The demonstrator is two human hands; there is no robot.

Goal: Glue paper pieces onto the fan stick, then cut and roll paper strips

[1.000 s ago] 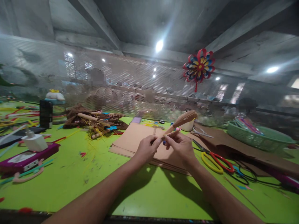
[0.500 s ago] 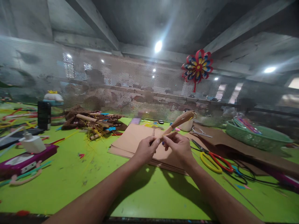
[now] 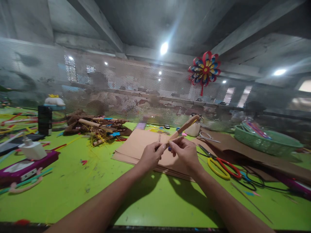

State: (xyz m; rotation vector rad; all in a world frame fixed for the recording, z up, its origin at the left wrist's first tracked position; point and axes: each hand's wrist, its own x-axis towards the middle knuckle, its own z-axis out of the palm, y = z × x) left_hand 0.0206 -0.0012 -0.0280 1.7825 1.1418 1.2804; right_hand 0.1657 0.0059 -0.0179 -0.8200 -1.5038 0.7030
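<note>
Both of my hands meet above a stack of brown cardboard sheets (image 3: 139, 144) on a green table (image 3: 73, 181). My left hand (image 3: 152, 155) pinches the near end of a rolled brown paper stick (image 3: 185, 126). My right hand (image 3: 184, 152) has its fingers closed round the same stick just beside the left. The stick slants up and to the right, away from me, and widens toward its far end. A small blue bit shows between my fingertips.
Scissors with a yellow and red handle (image 3: 224, 168) lie right of my hands, by black cords (image 3: 252, 186). A green basket (image 3: 266, 142) stands at far right. A heap of brown paper sticks (image 3: 97, 127), a black box (image 3: 45, 120) and a charger on a magenta case (image 3: 30, 155) lie left. A perforated screen (image 3: 136, 94) backs the table, holding a paper pinwheel (image 3: 204, 70).
The stick's far end has turned between my fingers and looks narrower than before. My hands have stayed in nearly the same place over the cardboard.
</note>
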